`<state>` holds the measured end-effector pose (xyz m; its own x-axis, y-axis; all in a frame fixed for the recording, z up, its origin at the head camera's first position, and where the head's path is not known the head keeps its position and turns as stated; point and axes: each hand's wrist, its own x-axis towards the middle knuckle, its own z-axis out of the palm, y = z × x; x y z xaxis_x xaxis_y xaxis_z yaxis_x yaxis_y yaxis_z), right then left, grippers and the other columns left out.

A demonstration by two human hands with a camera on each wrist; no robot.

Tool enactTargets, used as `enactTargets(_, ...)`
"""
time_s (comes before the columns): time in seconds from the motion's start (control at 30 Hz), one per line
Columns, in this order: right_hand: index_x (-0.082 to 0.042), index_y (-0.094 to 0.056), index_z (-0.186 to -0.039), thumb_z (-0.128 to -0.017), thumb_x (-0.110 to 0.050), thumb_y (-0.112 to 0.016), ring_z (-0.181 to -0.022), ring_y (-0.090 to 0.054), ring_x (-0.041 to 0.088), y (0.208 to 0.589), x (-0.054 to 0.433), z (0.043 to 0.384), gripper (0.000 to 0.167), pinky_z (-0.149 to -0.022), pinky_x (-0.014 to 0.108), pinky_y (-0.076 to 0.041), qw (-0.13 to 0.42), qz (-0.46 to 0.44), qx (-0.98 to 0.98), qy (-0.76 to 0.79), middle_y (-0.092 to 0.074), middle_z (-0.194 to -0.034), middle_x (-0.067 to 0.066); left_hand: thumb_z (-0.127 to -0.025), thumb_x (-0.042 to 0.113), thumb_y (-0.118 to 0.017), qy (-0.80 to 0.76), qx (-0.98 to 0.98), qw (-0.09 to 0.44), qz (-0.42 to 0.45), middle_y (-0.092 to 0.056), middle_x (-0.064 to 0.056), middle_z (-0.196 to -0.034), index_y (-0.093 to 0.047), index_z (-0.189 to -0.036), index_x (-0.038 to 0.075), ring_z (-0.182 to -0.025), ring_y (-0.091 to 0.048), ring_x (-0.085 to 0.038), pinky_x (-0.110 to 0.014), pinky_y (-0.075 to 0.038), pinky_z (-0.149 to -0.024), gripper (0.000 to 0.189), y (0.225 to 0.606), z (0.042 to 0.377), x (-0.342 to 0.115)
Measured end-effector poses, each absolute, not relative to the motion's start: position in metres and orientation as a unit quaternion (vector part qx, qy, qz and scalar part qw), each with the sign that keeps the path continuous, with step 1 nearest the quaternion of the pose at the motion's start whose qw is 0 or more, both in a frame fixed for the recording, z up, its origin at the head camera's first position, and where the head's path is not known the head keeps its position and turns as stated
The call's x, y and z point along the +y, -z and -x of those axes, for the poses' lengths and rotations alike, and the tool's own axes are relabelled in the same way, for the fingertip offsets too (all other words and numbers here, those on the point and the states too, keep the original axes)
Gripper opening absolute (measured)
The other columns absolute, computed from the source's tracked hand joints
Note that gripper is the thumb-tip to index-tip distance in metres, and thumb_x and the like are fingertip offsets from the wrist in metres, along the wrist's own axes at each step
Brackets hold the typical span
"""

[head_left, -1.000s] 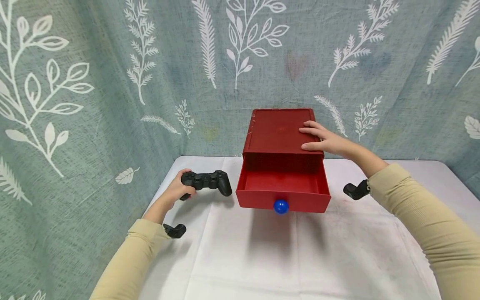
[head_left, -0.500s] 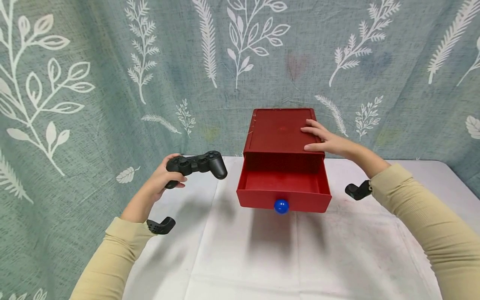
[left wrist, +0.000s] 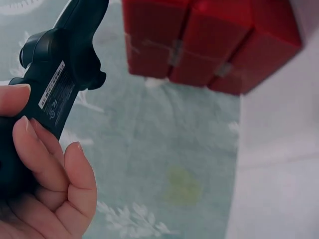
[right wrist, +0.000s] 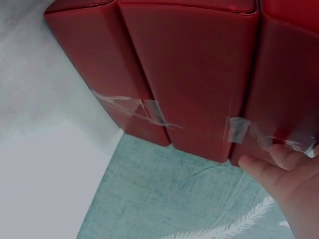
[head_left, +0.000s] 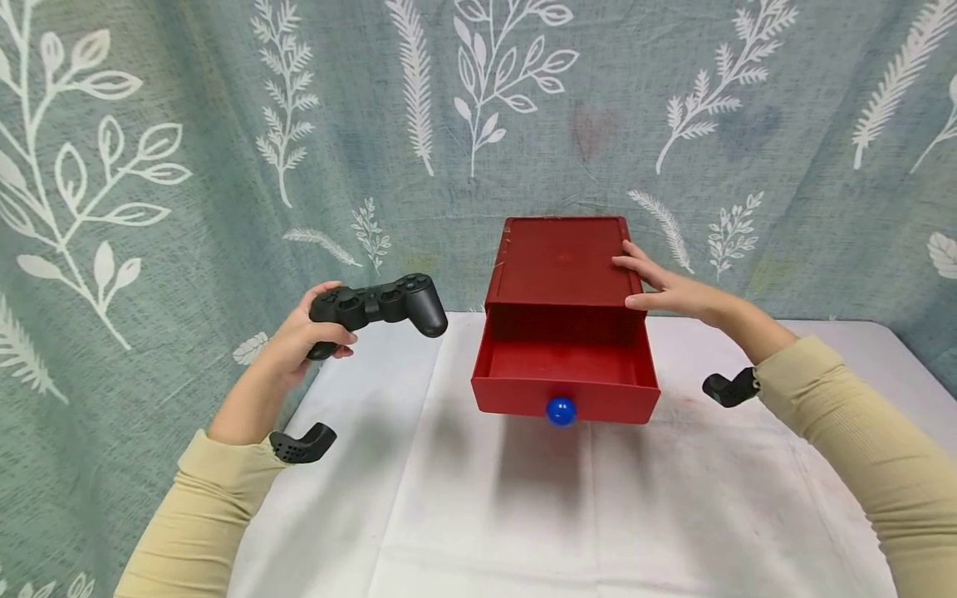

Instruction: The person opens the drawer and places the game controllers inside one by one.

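Note:
In the head view my left hand [head_left: 293, 339] holds a black game controller [head_left: 385, 303] by its left grip, raised over the table. Its label side shows in the left wrist view, with fingers [left wrist: 42, 159] curled against the casing. A red drawer cabinet [head_left: 557, 262] stands at the middle. Its top drawer [head_left: 516, 397] is pulled out, showing the red floor inside, and has a round blue knob [head_left: 561, 411]. With fingers spread, my right hand [head_left: 669, 291] touches the cabinet's upper right edge. Only part of that hand shows in the right wrist view.
A white cloth [head_left: 478, 531] covers the table. Behind it and to the left hangs a green curtain [head_left: 419, 199] with white leaf prints. Clear tape [right wrist: 239, 129] spans the stacked red units on the cabinet's side. Black devices [head_left: 302, 444] stick out from both wrists.
My left hand has lifted the controller and drawn it up and to the left. My right hand has slid rightward from the cabinet's top to its edge. The drawer has stayed put.

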<state>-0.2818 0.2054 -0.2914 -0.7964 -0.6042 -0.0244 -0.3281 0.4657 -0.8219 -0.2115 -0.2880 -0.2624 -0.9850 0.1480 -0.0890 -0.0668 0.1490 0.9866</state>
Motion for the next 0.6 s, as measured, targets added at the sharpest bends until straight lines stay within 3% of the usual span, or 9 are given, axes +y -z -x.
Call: enactTargets(0.6,-0.014,-0.012,-0.148,-0.091,-0.026,-0.053,-0.139,0.013,0.029,0.292,0.205,0.280,0.072,-0.103,0.061,-0.015,0.155,0.273,0.840,0.442,0.018,-0.152,-0.004,-0.073,-0.008,-0.055,-0.662,0.736,0.120,-0.077,-0.043,-0.010,-0.111,-0.024,-0.135,0.020,-0.061,-0.054,-0.013,-0.026,-0.049,-0.059,0.075,0.224,0.197,-0.221)
